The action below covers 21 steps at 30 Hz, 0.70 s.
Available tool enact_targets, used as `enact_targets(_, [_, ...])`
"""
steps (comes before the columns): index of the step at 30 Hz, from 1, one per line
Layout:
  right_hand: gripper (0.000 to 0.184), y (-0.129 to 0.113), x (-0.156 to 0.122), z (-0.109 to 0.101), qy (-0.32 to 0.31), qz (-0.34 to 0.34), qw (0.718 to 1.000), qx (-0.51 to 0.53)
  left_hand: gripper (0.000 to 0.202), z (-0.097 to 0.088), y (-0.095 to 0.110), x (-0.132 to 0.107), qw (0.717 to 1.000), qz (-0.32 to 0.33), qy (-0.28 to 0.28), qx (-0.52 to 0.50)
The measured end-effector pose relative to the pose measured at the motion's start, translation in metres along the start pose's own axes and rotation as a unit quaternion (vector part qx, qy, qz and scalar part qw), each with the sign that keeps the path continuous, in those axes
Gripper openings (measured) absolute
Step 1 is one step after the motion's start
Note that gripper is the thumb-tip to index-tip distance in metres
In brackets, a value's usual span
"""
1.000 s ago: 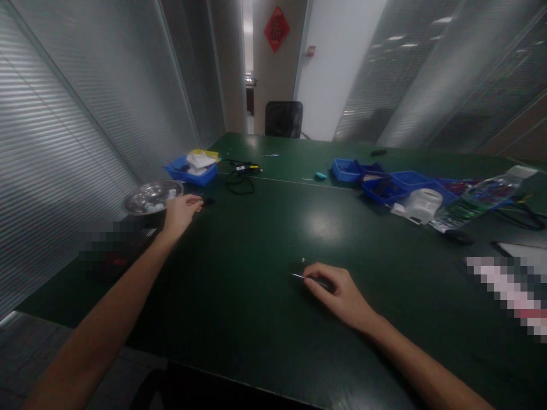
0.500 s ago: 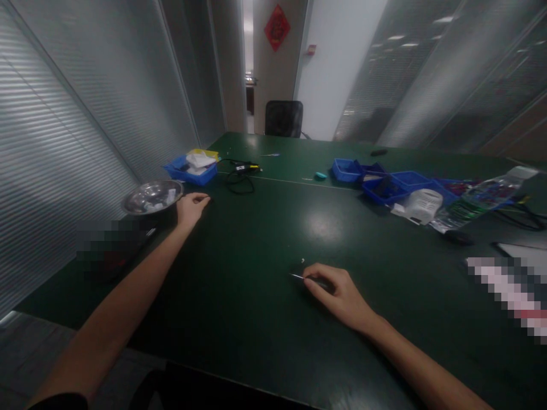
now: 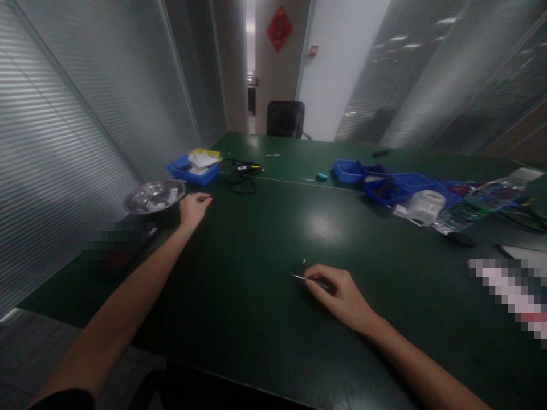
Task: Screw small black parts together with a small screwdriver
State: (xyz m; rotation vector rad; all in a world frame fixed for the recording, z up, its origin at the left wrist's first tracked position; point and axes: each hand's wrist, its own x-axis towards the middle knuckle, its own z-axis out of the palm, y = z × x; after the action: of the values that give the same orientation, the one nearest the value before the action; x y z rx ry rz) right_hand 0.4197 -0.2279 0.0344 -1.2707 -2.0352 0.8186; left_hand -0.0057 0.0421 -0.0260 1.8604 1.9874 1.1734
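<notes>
My right hand (image 3: 339, 293) rests low over the green table (image 3: 239, 273), thumb and fingertips pinched around a thin metal-tipped tool (image 3: 298, 277). Its slender bright tip points left; the rest is hidden in the hand, so its exact kind is unclear. A tiny pale bit (image 3: 304, 261) lies just beyond my fingertips. Farther off at the left, my left hand (image 3: 194, 209) is at the table beside a shiny metal bowl (image 3: 135, 200). Those fingers are closed together, and what they hold, if anything, is too small to make out. Several small whitish pieces lie in the bowl.
Blue trays (image 3: 348, 171) stand at the right, near a white plastic item (image 3: 425, 208) and a clear bottle (image 3: 482, 199). Toward the back left are a blue basket (image 3: 194, 175) and a black corded tool (image 3: 248, 168). A turquoise object (image 3: 322, 176) lies mid-table.
The whole view has shifted very slightly. Both hands keep nearly the same place and grip; the left fingers have drawn a little closer together.
</notes>
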Motion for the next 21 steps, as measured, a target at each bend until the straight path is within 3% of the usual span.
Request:
enact_targets(13, [0.021,-0.001,-0.001,-0.001,-0.001,-0.004,1.0,0.004,0.026,-0.008,0.014,-0.007,1.0,-0.009,-0.017,-0.017])
enact_targets(17, [0.02,-0.001,0.0,-0.001,0.006,-0.002,1.0,-0.001,0.03,-0.009,0.043,-0.031,0.984,0.065,-0.156,-0.048])
enact_targets(21, [0.02,0.0,0.0,0.001,0.017,-0.01,1.0,-0.012,0.029,-0.008,0.101,-0.094,0.922,0.194,-0.313,-0.123])
